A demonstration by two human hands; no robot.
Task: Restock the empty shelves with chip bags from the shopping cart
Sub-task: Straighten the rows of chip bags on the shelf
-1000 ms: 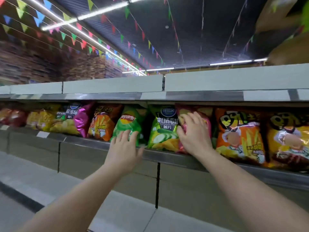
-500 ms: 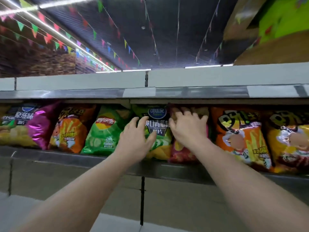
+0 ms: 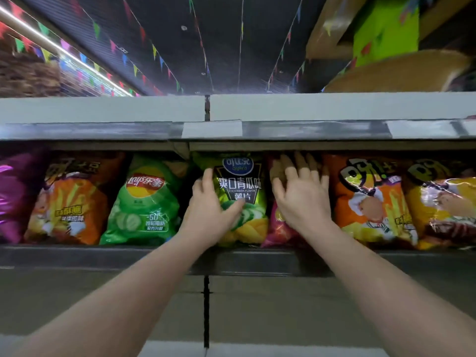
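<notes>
Two hands (image 3: 210, 210) (image 3: 301, 199) press upright green-and-black (image 3: 242, 186) and pink chip bags (image 3: 277, 228).

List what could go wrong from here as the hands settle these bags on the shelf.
1. The left hand has its grip on the cucumber chip bag, thumb across its front; squeezing could crush the chips.
2. The right hand lies flat against the pink bag, wedged tightly between neighbours; pushing harder could crumple it or tip the orange bag beside it.
3. The bags stand close to the shelf's front lip; one nudged forward might fall.
</notes>
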